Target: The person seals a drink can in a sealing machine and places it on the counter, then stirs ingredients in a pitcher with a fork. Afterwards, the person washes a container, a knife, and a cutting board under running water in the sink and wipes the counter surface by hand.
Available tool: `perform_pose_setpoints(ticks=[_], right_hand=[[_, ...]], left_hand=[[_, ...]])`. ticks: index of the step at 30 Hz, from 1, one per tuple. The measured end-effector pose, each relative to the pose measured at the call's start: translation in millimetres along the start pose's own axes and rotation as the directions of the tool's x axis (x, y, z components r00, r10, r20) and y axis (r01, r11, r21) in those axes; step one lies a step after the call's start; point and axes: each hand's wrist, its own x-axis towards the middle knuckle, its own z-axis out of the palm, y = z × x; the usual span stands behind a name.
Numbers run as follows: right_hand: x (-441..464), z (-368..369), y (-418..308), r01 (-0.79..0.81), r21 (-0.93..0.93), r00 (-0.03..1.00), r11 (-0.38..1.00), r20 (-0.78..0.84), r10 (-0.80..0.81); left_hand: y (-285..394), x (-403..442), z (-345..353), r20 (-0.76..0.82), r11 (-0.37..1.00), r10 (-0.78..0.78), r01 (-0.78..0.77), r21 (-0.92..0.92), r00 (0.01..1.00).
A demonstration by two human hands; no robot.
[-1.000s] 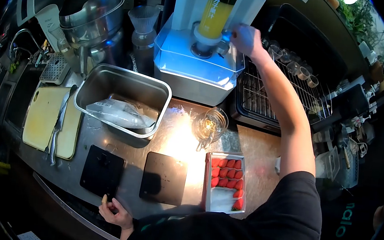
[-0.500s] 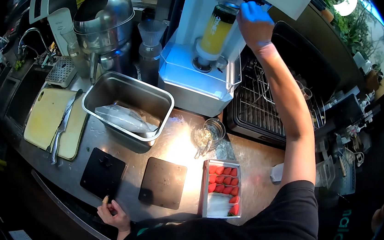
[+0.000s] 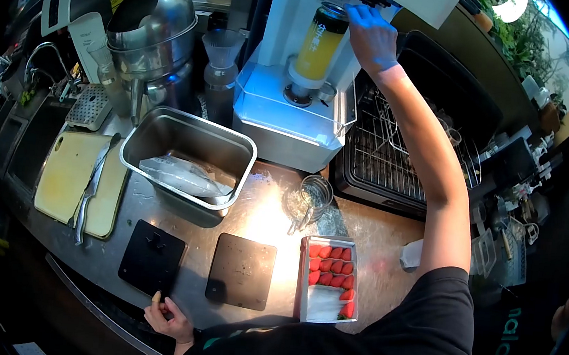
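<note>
My right hand (image 3: 372,39), lit blue, is raised beside the top of a can of yellow drink (image 3: 316,49). The can stands upright on the round base of a white machine (image 3: 283,119), below its head. That hand's fingertips are at the can's rim, partly hidden; I cannot tell if they grip it. My left hand (image 3: 170,318) lies low at the counter's front edge, fingers loosely bent and apart, holding nothing. One fingertip has a tan covering. It is just below a black flat plate (image 3: 152,257). A second dark plate (image 3: 241,271) lies to its right.
A box of strawberries (image 3: 329,278) sits right of the plates. Behind them are a deep steel container (image 3: 187,195) with a clear bag and a glass jug (image 3: 316,193). A knife (image 3: 94,186) rests on the cutting board (image 3: 65,173). A wire-racked grill (image 3: 397,144) stands right.
My right hand has moved slightly down and left by the can's top, and more of the can's rim shows now. My left hand has stayed in place.
</note>
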Motion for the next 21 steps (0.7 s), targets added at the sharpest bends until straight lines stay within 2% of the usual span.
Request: perform_pose_setpoints(ticks=[7,9,10,11,12,14,16,18,21], right_hand=[[8,-3,-11,-0.075,0.079,0.997,0.994,-0.012,0.076],[7,-18,-19,-0.094,0.160,0.996,0.983,0.005,0.094],[-1,-31,-28,-0.143,0.204,0.983,0.969,0.142,0.116],[6,-52,-34,-0.032,0.259,0.997,0.965,-0.058,0.049],[18,-72,-37,0.086,0.294,0.967,0.952,-0.253,-0.009],[44,-98,-37,0.025,0.191,0.934,0.981,-0.354,0.045],[64,-104,-26,-0.032,0.099,0.947,0.995,-0.315,0.062],[76,-111,-20,-0.005,0.093,0.955,0.996,-0.296,0.032],[76,-113,-20,0.011,0.076,0.955,0.997,-0.296,0.012]], left_hand=[[-2,-1,1,0.000,1.000,-0.017,0.017,-0.018,1.000],[-5,-1,-1,0.015,1.000,-0.005,0.005,-0.004,1.000],[-5,-2,0,0.033,1.000,0.002,-0.002,0.016,0.999],[-2,-2,-1,0.036,0.999,-0.039,0.039,-0.004,0.999],[-2,-2,-1,0.027,1.000,-0.029,0.029,-0.002,0.999],[-2,-2,0,0.018,0.999,-0.047,0.047,0.004,0.999],[1,0,-2,0.013,0.999,-0.049,0.049,-0.003,0.999],[-3,1,0,0.014,0.999,-0.045,0.045,-0.008,0.999],[-35,-21,18,-0.064,0.988,-0.024,0.014,-0.155,0.998]])
